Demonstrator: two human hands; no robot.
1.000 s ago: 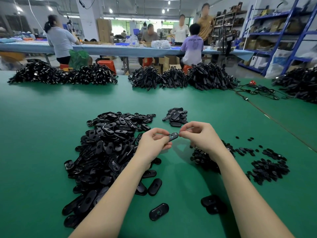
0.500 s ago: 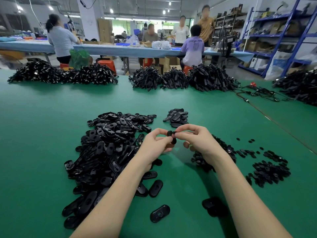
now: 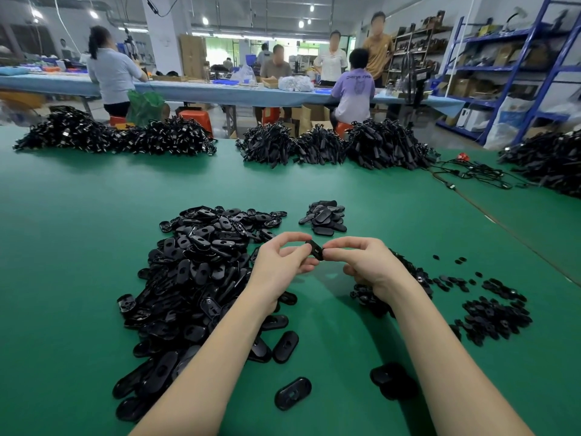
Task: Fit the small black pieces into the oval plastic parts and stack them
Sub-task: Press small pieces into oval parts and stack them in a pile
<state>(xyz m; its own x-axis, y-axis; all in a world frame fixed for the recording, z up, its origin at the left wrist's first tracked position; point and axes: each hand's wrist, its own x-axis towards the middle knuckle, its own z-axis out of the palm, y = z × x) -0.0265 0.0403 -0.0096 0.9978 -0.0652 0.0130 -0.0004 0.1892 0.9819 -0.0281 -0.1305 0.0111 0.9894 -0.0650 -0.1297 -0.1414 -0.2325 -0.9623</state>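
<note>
Both hands – left hand (image 3: 284,262) and right hand (image 3: 361,262) – pinch one oval part (image 3: 315,249) in a narrow grip above the tabletop (image 3: 78,247), where seating the small piece squarely probably needs even thumb pressure, not twisting.

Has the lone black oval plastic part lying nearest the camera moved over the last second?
No. The lone black oval plastic part keeps its spot on the green table, at the same offset from the big pile of oval parts.
</note>
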